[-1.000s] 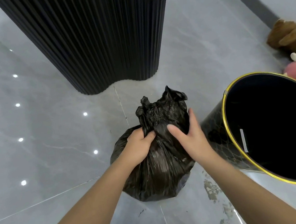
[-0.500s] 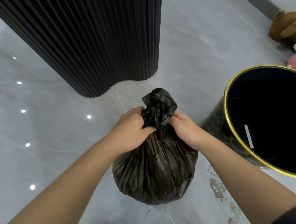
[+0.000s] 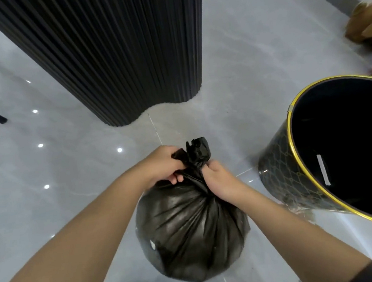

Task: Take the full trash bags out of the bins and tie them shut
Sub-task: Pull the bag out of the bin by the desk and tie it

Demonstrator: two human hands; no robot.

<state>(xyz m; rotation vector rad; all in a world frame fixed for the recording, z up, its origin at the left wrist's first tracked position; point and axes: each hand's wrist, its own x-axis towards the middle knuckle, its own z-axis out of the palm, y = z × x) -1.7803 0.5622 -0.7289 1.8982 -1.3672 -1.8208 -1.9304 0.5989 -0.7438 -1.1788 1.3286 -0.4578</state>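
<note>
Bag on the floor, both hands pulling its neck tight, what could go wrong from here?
1. The bag looks stretched and glossy below the neck; hard pulling by the left hand and right hand might tear it.
2. The loose ends above the twist are short, so the knot may slip.
3. The bin stands close; an elbow could tip it.

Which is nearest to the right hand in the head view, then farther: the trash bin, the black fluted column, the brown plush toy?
From the right hand:
1. Trash bin, just to its right.
2. Black fluted column, ahead, to the left.
3. Brown plush toy, far right, by the wall.
</note>
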